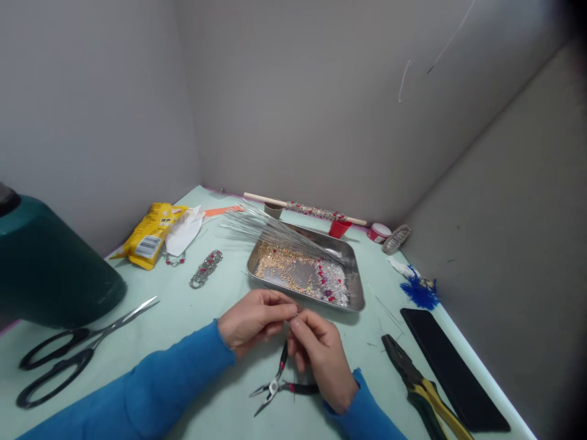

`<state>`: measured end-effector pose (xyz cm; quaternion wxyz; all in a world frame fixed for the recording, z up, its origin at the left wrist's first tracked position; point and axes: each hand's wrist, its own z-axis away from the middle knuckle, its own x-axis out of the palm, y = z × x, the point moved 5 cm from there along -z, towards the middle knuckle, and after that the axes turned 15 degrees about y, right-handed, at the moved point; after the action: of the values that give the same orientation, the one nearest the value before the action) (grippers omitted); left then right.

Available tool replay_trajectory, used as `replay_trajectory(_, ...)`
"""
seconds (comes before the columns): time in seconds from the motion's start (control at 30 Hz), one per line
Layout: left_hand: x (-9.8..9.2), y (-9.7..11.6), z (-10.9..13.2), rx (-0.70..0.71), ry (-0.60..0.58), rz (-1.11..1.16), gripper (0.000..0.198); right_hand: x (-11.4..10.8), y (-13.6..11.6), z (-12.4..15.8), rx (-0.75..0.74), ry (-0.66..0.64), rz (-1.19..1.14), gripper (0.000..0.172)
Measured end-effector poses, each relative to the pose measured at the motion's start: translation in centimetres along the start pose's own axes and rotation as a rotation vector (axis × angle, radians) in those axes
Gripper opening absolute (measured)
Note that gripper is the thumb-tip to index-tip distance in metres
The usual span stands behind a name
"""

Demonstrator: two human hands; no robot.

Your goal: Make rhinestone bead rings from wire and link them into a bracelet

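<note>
My left hand [262, 316] and my right hand [320, 349] meet just in front of a metal tray [356, 278]. Both pinch at the same spot, fingertip to fingertip, on something too small to make out. Gold beads [268, 260] lie in the tray's left part, clear and red beads [334, 284] in its right. A bundle of thin wires [287, 232] rests across the tray and sticks out past its back left corner. Below my hands lie small pliers [274, 387] with open jaws, their handles partly hidden by my right hand.
Scissors [98, 339] and a dark green container [50, 269] stand left, near a yellow packet [153, 235] and a beaded chain [206, 269]. Large pliers [415, 379], a black slab [452, 366] and wire scraps lie right. Behind the tray, a bead-wrapped stick [316, 211] spans a red cup [339, 229].
</note>
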<state>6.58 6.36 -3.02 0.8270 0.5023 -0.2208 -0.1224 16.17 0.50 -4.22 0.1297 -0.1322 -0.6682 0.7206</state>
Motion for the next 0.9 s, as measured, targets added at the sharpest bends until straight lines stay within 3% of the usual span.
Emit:
replay_trajectory(0.3,0.16,0.65,0.23,0.039,0.068,-0.152,0.028,0.0,0.03,-0.02,-0.007,0.02,0.016,0.031)
replay_trajectory(0.9,-0.08,0.08,-0.17,0.014,0.115,-0.138,0.024,-0.03,0.16,-0.16,-0.003,0.044,0.065,0.031)
